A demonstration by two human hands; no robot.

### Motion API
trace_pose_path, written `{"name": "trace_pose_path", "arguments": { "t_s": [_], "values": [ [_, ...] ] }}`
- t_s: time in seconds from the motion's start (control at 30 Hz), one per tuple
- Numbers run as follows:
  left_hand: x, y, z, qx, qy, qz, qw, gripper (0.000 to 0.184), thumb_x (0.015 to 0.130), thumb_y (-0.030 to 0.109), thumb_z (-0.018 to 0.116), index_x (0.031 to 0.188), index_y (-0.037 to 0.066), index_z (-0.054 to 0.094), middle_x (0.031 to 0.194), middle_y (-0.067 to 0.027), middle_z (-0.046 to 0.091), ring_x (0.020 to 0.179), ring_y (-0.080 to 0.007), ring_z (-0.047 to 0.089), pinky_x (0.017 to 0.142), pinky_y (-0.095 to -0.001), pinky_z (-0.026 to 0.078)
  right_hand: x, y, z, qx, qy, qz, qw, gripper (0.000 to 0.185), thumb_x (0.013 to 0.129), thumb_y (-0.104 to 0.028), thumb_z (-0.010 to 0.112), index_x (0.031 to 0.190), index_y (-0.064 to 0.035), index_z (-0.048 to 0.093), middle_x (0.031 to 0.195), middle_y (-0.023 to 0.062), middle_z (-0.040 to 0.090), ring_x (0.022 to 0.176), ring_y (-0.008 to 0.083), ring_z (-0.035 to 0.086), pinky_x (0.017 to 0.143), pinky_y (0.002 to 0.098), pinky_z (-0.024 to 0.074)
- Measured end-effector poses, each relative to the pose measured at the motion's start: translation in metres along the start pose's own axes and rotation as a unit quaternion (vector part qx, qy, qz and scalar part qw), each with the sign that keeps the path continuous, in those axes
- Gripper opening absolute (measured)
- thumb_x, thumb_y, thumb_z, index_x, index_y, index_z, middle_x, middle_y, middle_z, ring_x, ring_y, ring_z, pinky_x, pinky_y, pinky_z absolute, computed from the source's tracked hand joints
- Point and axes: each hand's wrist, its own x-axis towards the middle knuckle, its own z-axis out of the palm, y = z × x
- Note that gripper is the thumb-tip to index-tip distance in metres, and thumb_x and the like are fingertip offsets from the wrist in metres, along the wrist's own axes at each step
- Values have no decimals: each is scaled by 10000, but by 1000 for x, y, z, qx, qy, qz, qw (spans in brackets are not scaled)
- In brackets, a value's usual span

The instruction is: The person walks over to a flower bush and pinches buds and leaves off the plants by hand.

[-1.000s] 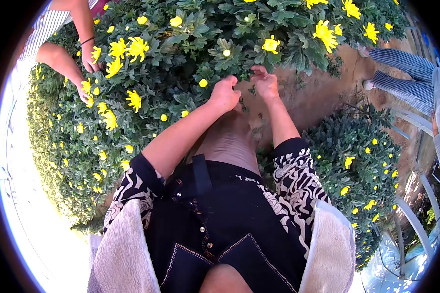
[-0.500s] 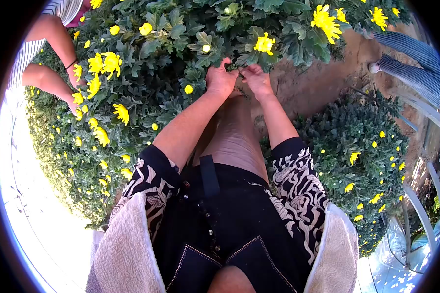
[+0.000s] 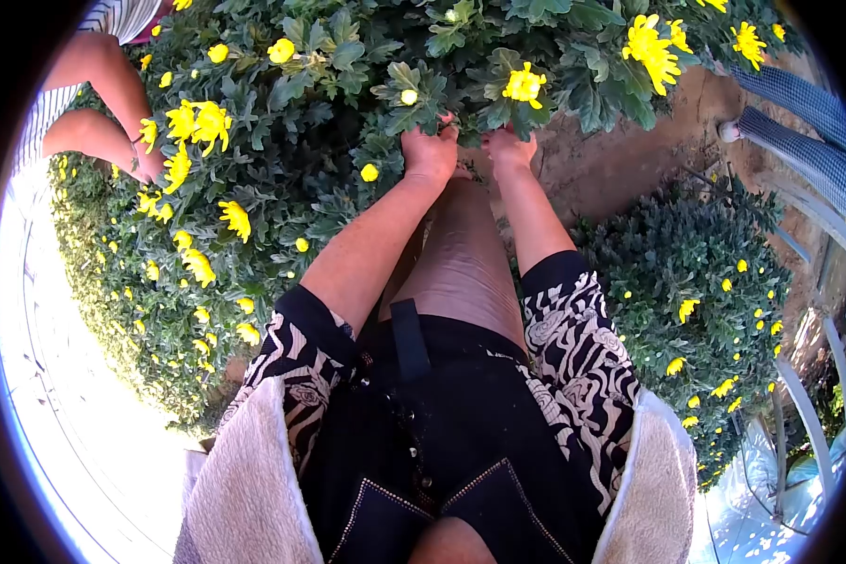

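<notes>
My left hand point(image 3: 430, 155) is at the lower edge of the leafy plants point(image 3: 334, 122), its fingers bent in among the leaves. What those fingers hold, if anything, is hidden. Just to its right, my right hand point(image 3: 510, 148) reaches under the leaves below an open yellow flower point(image 3: 524, 86), with its fingertips mostly covered. A small gap separates the two hands. Above my left hand sits a pale bud point(image 3: 409, 97), and a round yellow bud point(image 3: 369, 173) is to its left.
At the upper left, another person's arms point(image 3: 99, 99) reach into the flowers. A person's checkered trouser legs point(image 3: 799, 132) stand on the soil path point(image 3: 620, 155) at the right. More flowering plants point(image 3: 686, 273) grow at the lower right, beside curved grey bars point(image 3: 806, 414).
Both hands first came together, then moved slightly apart, my right hand going further under the leaves. The view has shifted. The other person's hands have moved among the flowers.
</notes>
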Motion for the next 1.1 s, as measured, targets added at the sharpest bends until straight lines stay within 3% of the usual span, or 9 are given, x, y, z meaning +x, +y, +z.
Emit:
{"name": "trace_pose_path", "arguments": {
  "t_s": [0.07,0.17,0.3,0.47,0.57,0.67,0.77,0.93,1.1],
  "values": [
    [4,-5,-4,-152,-6,-34,988,265,823,-94,616,1015,76,551,1009,-25,639,761,-162,616,564,-300,472,4,1,-8,-73,63,-58,994,133,857,-52,636,988,-42,619,788,78,676,859,153,684,583,267,543],
    [-2,7,2,-153,15,-50,987,275,815,-114,610,1000,80,546,1019,-23,632,767,-153,607,557,-290,457,-9,-5,-18,48,-160,-162,973,530,715,-38,741,1199,44,541,1053,85,687,876,149,636,824,299,499],
    [0,-6,-4,-130,-12,-41,991,286,816,-117,609,1004,88,544,1019,-21,626,779,-148,597,555,-289,452,-48,-42,-18,139,-216,-84,963,395,714,-73,764,1069,28,624,980,60,697,856,132,631,799,300,504],
    [-25,27,7,54,-15,8,998,289,815,-119,614,1006,87,549,1015,-25,622,792,-139,600,574,-284,476,-14,-22,-11,-237,1,-261,936,224,762,-207,728,917,-47,707,892,158,715,876,270,699,808,363,536],
    [-20,23,3,-104,-11,-48,993,289,819,-113,619,1023,82,557,1011,-24,620,814,-131,606,590,-275,497,-24,-39,-16,-388,57,-222,893,272,769,-255,710,953,-54,710,925,198,701,912,346,681,825,400,542],
    [-31,35,10,53,-19,8,998,276,822,-107,623,1028,69,570,997,-18,622,823,-125,611,596,-271,508,-41,-58,-22,-443,87,-234,861,331,761,-311,730,981,-64,713,949,193,702,942,355,674,831,417,540],
    [-33,32,8,65,-1,13,998,257,824,-101,624,1023,58,587,981,-17,626,796,-125,607,592,-270,502,17,-4,-26,-357,40,-241,902,384,773,-351,741,981,-31,692,925,161,709,897,296,696,822,391,544],
    [-36,27,3,341,-91,193,915,226,837,-89,616,1010,54,597,917,-16,632,711,-109,578,586,-268,483,-75,-95,-10,-148,-141,-213,955,323,797,-275,760,939,-3,658,871,80,696,795,184,675,736,337,543],
    [-29,21,4,284,-59,136,947,217,827,-95,624,992,42,587,903,-13,628,693,-108,573,578,-268,478,-47,-87,-11,-81,-214,-68,971,213,786,-63,747,969,-19,650,878,69,696,735,145,667,576,287,515]
  ]
}}
